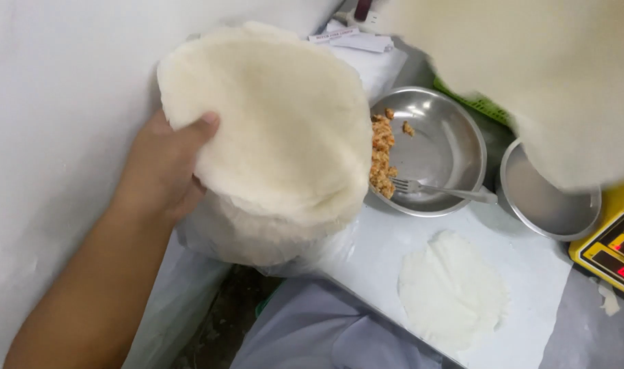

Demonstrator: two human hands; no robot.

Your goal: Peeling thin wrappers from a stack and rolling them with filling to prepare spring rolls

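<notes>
While the left hand point(163, 167) gripped a thick stack of round white wrappers point(271, 130), thumb pressed flat on the top sheet and the other fingers hidden underneath, the stack was held tilted up over the left side of the scene, still sitting in its clear plastic bag point(257, 239). A big blurry pale sheet point(531, 75) filled the far right corner, and I honestly couldn't tell if the right hand was behind it or what its fingers were doing. Just right of the stack sat a steel bowl point(449, 143) with some orange crumbly filling point(382, 154) and a fork point(435, 188) resting in it. One single wrapper point(452, 287) lay flat on the white board point(531, 266) nearer, with a yellow scale point(613, 242) at the right edge.
</notes>
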